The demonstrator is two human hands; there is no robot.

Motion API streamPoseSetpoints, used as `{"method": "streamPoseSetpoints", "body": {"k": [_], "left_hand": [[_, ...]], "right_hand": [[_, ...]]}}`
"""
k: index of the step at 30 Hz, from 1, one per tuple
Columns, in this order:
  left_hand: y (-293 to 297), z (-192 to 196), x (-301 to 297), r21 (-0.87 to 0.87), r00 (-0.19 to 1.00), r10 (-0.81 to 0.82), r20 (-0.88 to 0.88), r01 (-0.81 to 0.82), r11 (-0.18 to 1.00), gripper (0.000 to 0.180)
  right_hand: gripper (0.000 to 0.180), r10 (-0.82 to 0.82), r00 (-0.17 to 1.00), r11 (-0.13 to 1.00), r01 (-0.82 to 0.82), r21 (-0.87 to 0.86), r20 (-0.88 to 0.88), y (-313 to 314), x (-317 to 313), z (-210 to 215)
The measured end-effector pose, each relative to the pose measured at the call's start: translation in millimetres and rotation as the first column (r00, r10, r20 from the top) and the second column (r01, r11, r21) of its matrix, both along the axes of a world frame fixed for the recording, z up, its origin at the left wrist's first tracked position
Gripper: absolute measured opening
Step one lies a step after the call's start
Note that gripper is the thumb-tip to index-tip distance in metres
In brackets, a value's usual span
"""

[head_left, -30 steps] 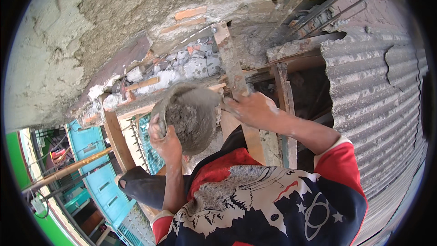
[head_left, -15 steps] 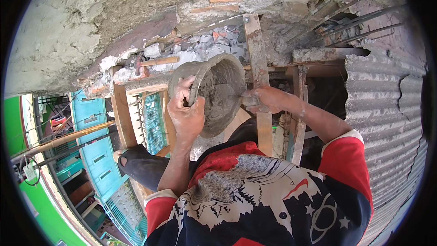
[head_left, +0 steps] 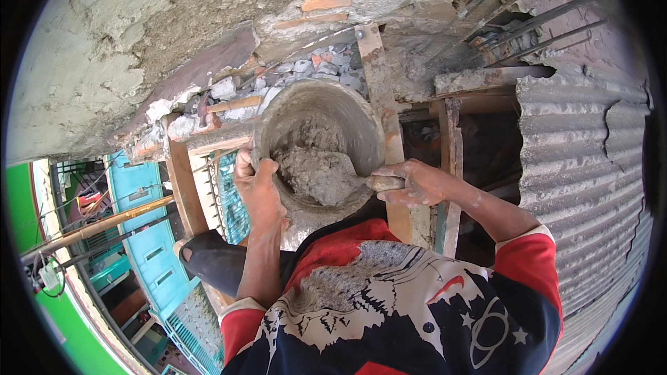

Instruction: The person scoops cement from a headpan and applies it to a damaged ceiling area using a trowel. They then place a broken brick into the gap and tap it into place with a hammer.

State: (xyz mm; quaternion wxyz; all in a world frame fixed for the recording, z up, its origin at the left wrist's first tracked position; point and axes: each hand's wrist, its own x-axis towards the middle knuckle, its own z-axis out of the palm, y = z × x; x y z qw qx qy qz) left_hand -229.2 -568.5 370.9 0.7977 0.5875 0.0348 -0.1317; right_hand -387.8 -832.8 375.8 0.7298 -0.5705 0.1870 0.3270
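Observation:
A round bucket (head_left: 326, 105), caked with grey cement, hangs in front of my torso with its mouth facing me. Wet mortar (head_left: 309, 160) lies in its lower part. My left hand (head_left: 258, 191) grips the left rim, thumb over the edge and fingers outside, mostly hidden. At the right rim, my right hand (head_left: 420, 184) is closed round the stubby handle of a trowel (head_left: 383, 182). The trowel's blade reaches into the bucket and seems covered by a heap of mortar, so its outline is hard to make out.
Ahead runs a rough plastered wall (head_left: 208, 0) with rubble (head_left: 306, 66) on a ledge. Upright timbers (head_left: 379, 83) stand beside the bucket. Bare steel bars (head_left: 542, 21) jut out at upper right, above corrugated roofing (head_left: 577, 167). A bamboo pole (head_left: 104, 226) crosses at left.
The bucket has turned its mouth more toward me, showing the mortar inside. My right hand has moved lower along the rim with the trowel, and my left hand has shifted lower and left.

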Motion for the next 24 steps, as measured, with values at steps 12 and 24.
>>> {"method": "streamPoseSetpoints", "body": {"k": [12, 24], "left_hand": [[-5, 1, -30, 0.041, 0.989, 0.101, -0.111, -0.097, 0.994, 0.021], [15, -12, -33, 0.117, 0.996, 0.078, -0.037, -0.073, 0.99, 0.016]], "right_hand": [[0.054, -0.237, 0.968, 0.964, 0.223, -0.148, -0.083, -144, -72, 141], [0.041, 0.285, 0.953, 0.395, -0.018, -0.918, 0.104, -110, -77, 144]]}}
